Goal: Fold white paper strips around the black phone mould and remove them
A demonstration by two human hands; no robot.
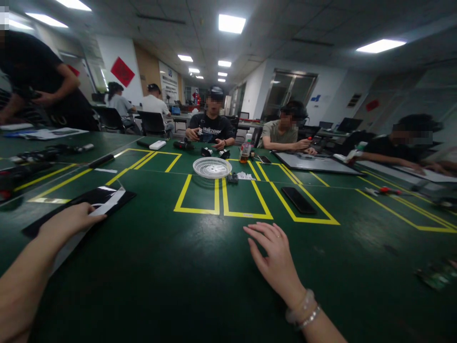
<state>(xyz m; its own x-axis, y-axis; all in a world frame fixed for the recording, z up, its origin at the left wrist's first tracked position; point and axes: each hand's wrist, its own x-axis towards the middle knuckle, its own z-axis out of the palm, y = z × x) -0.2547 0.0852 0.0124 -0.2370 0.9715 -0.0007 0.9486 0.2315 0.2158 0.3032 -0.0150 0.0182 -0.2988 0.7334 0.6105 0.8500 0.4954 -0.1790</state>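
White paper strip [111,201] lies at 10 o'clock on a green tabletop [178,267], set diagonally across a flat black sheet [53,216], with its far end curling upward at 1 o'clock from the left hand [73,221]. That hand is closed on the strip, thumb and fingers together; the near stretch slants down past the wrist toward 7 o'clock, partly hidden by the forearm. Whether the strip touches the sheet beneath the fingers cannot be told.

Well apart at 3 o'clock from the strip, the right hand [273,250] is bare of any object, fingers loosely parted and palm down; its contact with the table is unclear. Green surface runs unbroken between the two hands. The right hand's nearest boundary is a yellow tape rectangle [233,216], just beyond the fingertips at 11 o'clock. A black phone [299,200] lies inside another taped outline at 1 o'clock, and a white slotted basket [214,176] sits farther off at 11 o'clock. More tabletop extends toward 3 o'clock, as far as a blurred circuit board [437,275] near the frame's edge. Across the table at 12 o'clock sits a person in a dark shirt [216,126].
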